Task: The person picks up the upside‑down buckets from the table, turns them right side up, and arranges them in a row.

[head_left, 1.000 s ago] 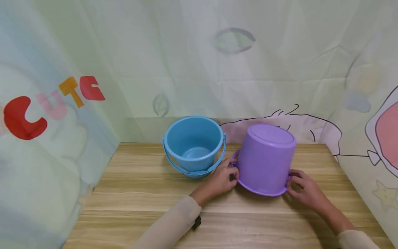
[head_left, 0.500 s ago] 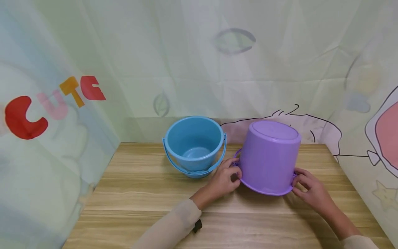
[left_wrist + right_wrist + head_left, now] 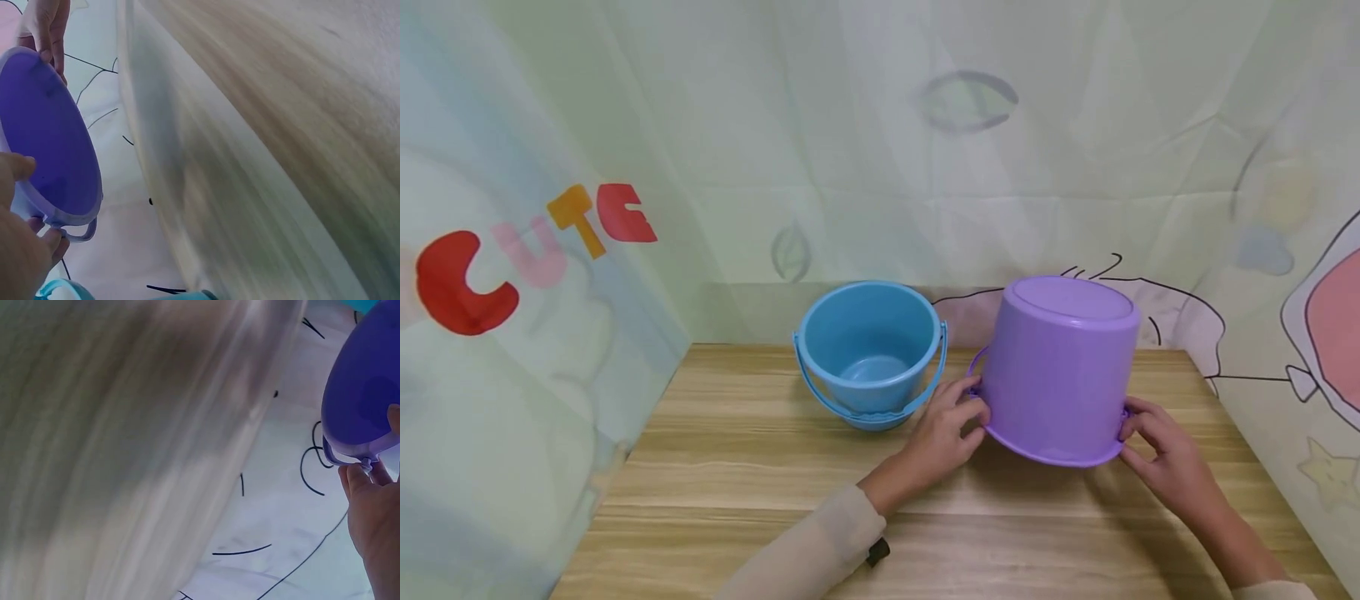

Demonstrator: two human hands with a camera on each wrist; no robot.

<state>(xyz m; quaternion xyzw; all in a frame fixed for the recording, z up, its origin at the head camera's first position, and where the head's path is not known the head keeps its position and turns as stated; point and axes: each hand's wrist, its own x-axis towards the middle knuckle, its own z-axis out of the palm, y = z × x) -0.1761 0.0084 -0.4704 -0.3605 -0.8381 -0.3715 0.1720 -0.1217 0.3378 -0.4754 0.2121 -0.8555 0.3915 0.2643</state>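
Observation:
A purple bucket (image 3: pixel 1058 375) is held upside down and slightly tilted above the table, its base facing up. My left hand (image 3: pixel 942 429) pinches its rim on the left, by the handle joint. On the opposite side my right hand (image 3: pixel 1171 454) pinches the rim in the same way. Both wrist views show the bucket's dark purple inside (image 3: pixel 47 134), with a thumb at the opening and fingers outside near the handle (image 3: pixel 330 453). To the left stands a blue bucket (image 3: pixel 868 333), upright, its handle hanging down at the front.
The wooden table (image 3: pixel 737 483) meets a printed cloth backdrop (image 3: pixel 865 150) at its back edge. More printed cloth (image 3: pixel 497 433) hangs along the left side and the right. A small black object (image 3: pixel 877 551) shows under the left sleeve.
Both hands have raised the purple bucket and carried it slightly to the right, with its base tilting a little. The blue bucket has stayed in place.

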